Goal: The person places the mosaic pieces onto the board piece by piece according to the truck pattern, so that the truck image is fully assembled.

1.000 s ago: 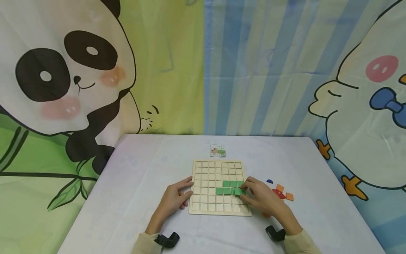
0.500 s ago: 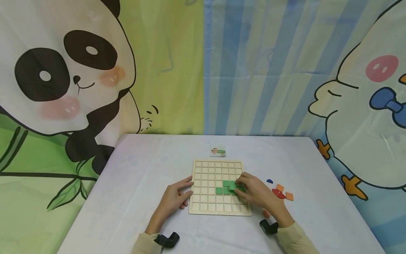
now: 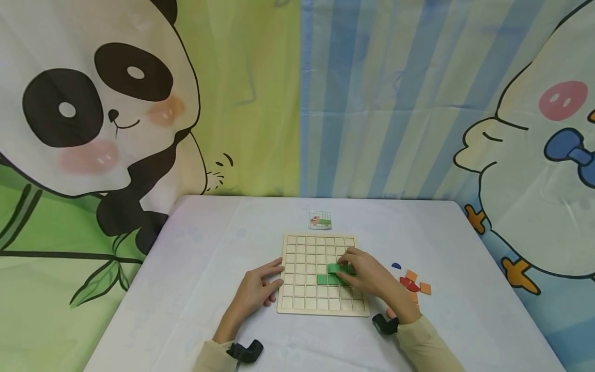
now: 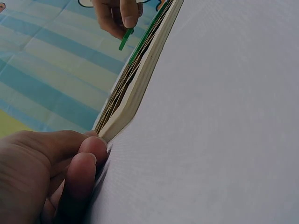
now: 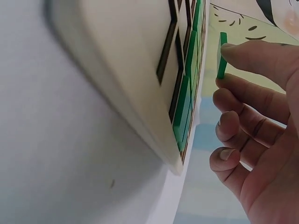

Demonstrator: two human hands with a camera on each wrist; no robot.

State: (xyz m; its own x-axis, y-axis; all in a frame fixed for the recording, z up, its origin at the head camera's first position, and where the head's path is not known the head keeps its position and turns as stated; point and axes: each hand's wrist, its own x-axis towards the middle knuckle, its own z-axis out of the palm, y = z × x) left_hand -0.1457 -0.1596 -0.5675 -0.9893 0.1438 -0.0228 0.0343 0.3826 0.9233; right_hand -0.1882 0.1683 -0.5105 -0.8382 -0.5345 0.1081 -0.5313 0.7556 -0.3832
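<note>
A wooden grid board (image 3: 295, 304) lies on the white table, with green square tiles (image 3: 322, 279) set in two rows of its cells. At the board's left edge my left hand (image 3: 254, 287) holds the rim with thumb and fingers, the fingertips (image 4: 92, 145) close to a corner in the left wrist view. My right hand (image 3: 367, 271) reaches over the right half of the board. Between its thumb and index finger it pinches a green square tile (image 5: 222, 56), raised above the board surface. The other fingers curl loosely below, and the hand covers some of the set tiles.
A small pattern card (image 3: 319, 220) lies behind the board. To the right are orange squares (image 3: 425, 288), red pieces (image 3: 411, 285) and a blue half-round piece (image 3: 396, 266). The right forearm passes in front of some pieces. Cartoon-printed curtains (image 3: 372, 103) hang behind the table.
My right hand has moved left across the board and slightly away from me, carrying the pinched green tile from near the right edge. My left hand has stayed on the rim.
</note>
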